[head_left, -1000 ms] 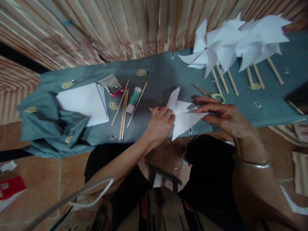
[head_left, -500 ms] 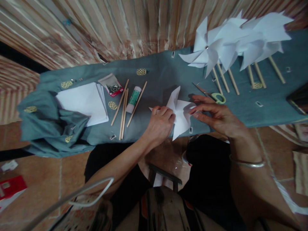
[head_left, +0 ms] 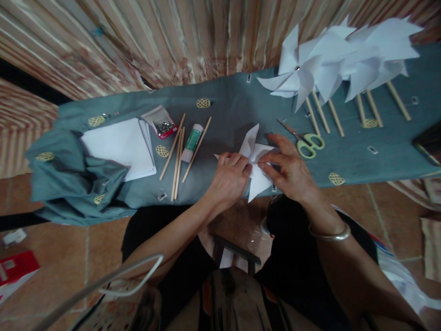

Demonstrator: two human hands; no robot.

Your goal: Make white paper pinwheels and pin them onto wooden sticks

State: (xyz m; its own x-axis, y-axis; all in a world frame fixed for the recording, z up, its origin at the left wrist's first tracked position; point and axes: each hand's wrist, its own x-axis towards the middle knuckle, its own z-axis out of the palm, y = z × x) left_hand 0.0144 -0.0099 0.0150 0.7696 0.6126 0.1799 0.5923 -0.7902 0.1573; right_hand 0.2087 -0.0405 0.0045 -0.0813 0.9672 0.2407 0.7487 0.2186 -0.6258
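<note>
A white paper pinwheel (head_left: 259,182) lies near the front edge of the cloth-covered table, its blades pointing several ways. My left hand (head_left: 230,177) is closed on its left side and middle, hiding part of that blade. From the right, my right hand (head_left: 287,165) pinches the pinwheel's right blade, with the fingertips close to the centre. Whether a pin sits at the centre is hidden by my fingers. Just beyond my right hand lie green-handled scissors (head_left: 306,142), blades slightly apart.
Left of my hands are a glue stick (head_left: 192,142), several wooden sticks (head_left: 178,163), a small box of metal pins (head_left: 161,124) and a stack of white paper (head_left: 120,147). Finished pinwheels (head_left: 310,69) on sticks lie at the back right. A dark object (head_left: 429,142) sits at the right edge.
My right hand has moved left, carrying the right blade's tip in toward the pinwheel's centre. The scissors' handles now show fully. My left hand has stayed in place.
</note>
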